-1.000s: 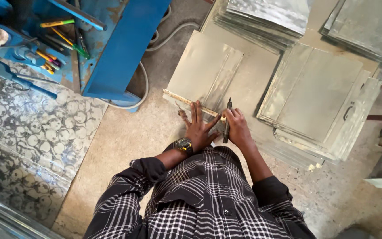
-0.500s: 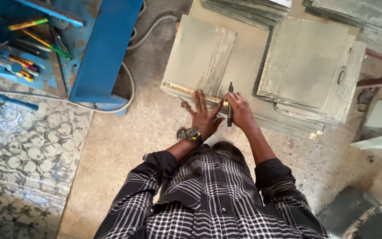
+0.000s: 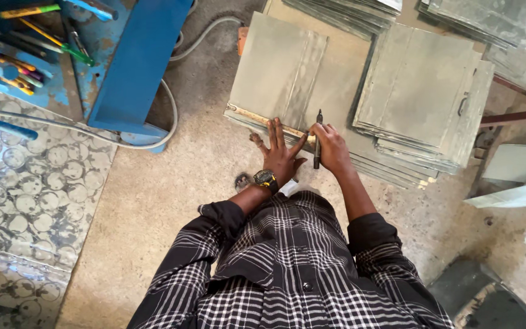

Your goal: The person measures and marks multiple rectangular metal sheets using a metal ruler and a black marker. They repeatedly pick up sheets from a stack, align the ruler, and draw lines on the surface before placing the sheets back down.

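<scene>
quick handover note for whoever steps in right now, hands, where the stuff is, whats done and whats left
Left hand: spread flat, pressing a ruler down along the near edge of the top metal sheet.
Right hand: gripping a dark marking tool upright, its tip at the ruler's right end.
Things: the sheet tops a stack on the floor; another stack of sheets lies to its right. A blue stand with hand tools is at far left.
Done: ruler laid and held in place; no finished line can be made out.
Left: probably drawing the line along the ruler.
</scene>
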